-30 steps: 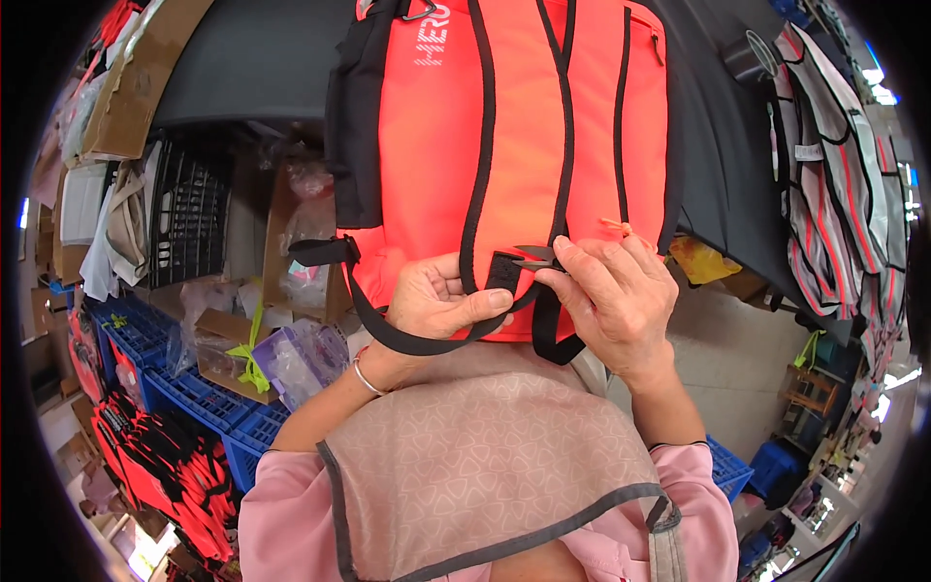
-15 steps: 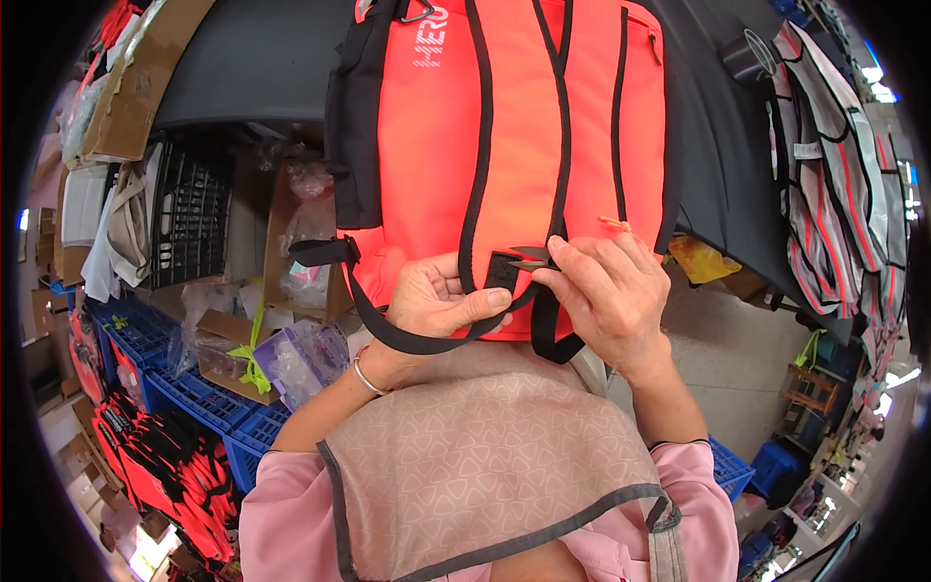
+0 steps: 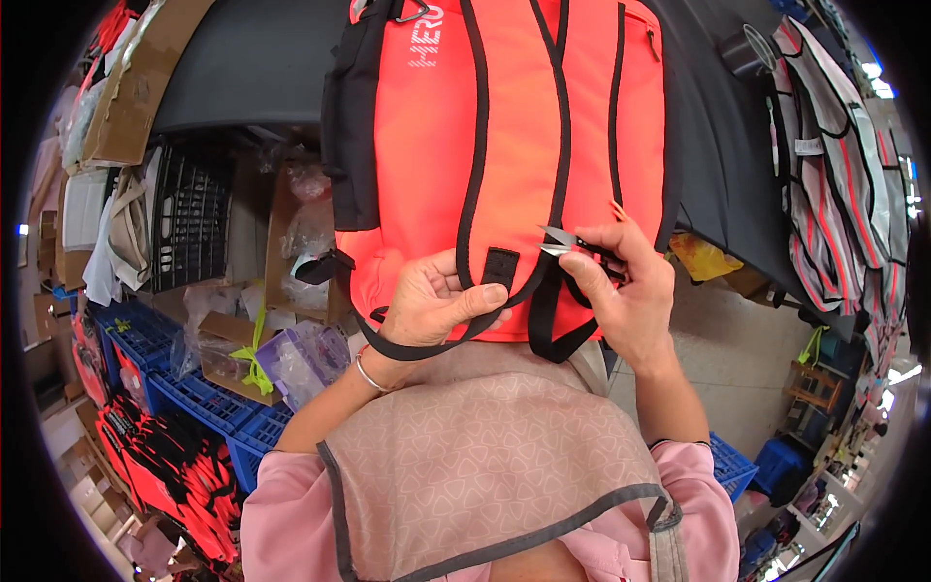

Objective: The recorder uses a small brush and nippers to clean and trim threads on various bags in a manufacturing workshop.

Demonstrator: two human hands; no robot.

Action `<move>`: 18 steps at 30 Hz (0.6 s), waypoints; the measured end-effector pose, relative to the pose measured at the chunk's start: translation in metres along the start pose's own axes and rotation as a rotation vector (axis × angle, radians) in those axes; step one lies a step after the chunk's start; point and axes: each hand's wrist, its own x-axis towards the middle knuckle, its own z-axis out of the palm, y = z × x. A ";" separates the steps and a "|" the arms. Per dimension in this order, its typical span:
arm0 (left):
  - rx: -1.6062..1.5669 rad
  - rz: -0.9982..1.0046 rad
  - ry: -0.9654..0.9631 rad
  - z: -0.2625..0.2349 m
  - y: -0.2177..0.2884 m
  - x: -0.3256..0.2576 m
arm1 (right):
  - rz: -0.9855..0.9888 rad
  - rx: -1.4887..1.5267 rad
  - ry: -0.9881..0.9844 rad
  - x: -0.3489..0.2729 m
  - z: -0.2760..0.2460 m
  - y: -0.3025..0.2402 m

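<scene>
A bright coral backpack (image 3: pixel 422 165) with black edging lies before me, its lower end toward my body. My left hand (image 3: pixel 436 299) pinches the lower end of an orange shoulder strap (image 3: pixel 519 145), thumb on top beside a black webbing patch (image 3: pixel 500 264). A black webbing strap (image 3: pixel 412 349) loops below that hand. In my right hand (image 3: pixel 626 291) are small thread snips (image 3: pixel 561 241), their blades apart and pointing left, a little to the right of the patch. An orange cord (image 3: pixel 618 210) shows just above the right hand.
The backpack rests on a black-covered table (image 3: pixel 252 78). Blue plastic crates (image 3: pixel 208 398) and a cardboard box (image 3: pixel 233 354) with clear bags stand at lower left. Grey bag pieces (image 3: pixel 824 165) hang at the right, near a grey cylinder (image 3: pixel 747 53).
The snips have moved right, away from the webbing patch, and their blades have spread apart. My left hand keeps its hold on the strap.
</scene>
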 end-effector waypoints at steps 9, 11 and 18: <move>0.064 0.081 0.045 0.009 -0.001 0.001 | -0.499 -0.505 0.066 -0.006 0.003 0.003; 0.070 0.092 0.036 0.007 -0.003 0.002 | -0.520 -0.485 0.072 -0.005 0.007 0.005; 0.090 0.107 0.029 0.007 -0.005 0.003 | -0.580 -0.538 0.111 0.000 0.013 0.011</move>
